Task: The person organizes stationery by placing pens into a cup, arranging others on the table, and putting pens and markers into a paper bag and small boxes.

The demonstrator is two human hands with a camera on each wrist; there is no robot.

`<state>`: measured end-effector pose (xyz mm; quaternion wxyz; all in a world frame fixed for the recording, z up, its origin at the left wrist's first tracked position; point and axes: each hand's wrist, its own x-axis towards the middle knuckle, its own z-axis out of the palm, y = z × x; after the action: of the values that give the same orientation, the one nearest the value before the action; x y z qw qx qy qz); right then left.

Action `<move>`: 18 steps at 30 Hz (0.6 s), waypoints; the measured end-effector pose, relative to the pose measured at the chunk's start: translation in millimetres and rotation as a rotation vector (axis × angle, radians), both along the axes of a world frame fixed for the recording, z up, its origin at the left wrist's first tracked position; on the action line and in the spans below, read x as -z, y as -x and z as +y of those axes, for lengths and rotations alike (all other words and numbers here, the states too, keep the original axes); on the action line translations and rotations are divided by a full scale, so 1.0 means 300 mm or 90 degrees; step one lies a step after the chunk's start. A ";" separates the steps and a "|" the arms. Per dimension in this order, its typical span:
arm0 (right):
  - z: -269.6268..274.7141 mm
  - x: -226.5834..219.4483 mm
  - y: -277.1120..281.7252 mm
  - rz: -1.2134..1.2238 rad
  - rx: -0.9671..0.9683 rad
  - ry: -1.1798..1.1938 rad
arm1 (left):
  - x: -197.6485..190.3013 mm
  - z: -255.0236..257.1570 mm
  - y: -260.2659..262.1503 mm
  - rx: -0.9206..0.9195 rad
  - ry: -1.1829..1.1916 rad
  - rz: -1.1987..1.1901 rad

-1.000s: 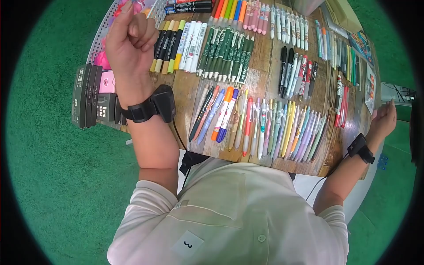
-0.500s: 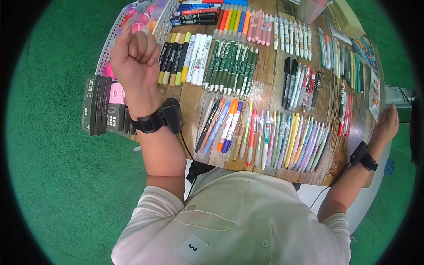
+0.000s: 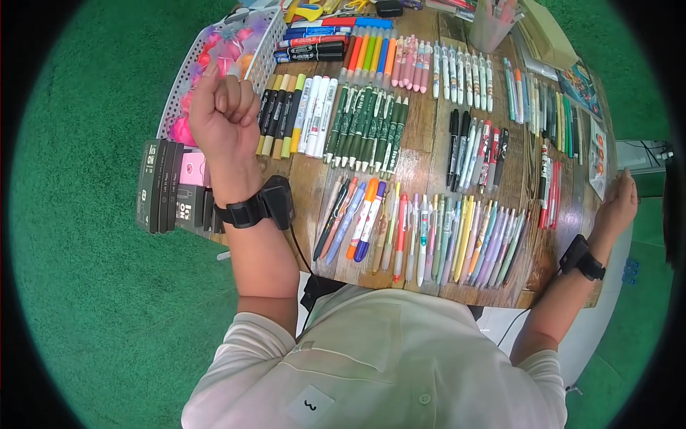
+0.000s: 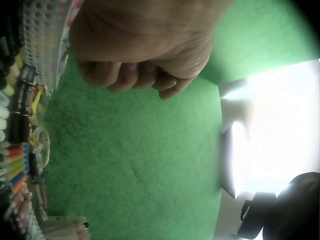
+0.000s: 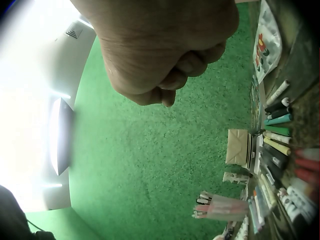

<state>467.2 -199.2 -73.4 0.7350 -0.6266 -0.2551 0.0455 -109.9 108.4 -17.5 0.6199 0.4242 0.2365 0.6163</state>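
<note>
1. Two bare hands show at the sides of a wooden table (image 3: 429, 154) covered with rows of pens and markers.
2. The left hand (image 3: 223, 114), in the upper left of the head view, is raised with its fingers curled into a fist; nothing shows inside it. The left wrist view shows the same curled fingers (image 4: 125, 75) over green carpet.
3. Nearest to this hand are the yellow-capped black markers (image 3: 277, 114), just to its right, and the white perforated basket (image 3: 187, 68) of pink and orange items at the frame's upper left.
4. Below the fist, at the table's left edge, stand dark boxes (image 3: 161, 186) with a pink box (image 3: 193, 168) beside them.
5. The right hand (image 3: 618, 204) lies at the right edge of the frame, by the table's rim, near the red pens (image 3: 552, 193). The right wrist view shows its fingers (image 5: 185, 67) curled, but whether they grip anything cannot be told.
6. Green pens (image 3: 364, 129) fill the upper middle, and pastel pens (image 3: 457, 236) the lower middle row.
</note>
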 end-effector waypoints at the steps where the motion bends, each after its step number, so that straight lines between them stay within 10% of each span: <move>1: -0.013 0.011 -0.026 -0.004 -0.014 0.007 | 0.001 0.000 -0.001 -0.003 0.001 0.004; 18: 0.040 -0.039 0.083 -0.043 0.056 -0.016 | 0.009 0.001 -0.020 -0.007 0.031 0.003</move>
<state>442.3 -187.3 -61.6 0.7350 -0.6293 -0.2524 -0.0110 -104.0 108.7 -20.2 0.6260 0.4094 0.2553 0.6126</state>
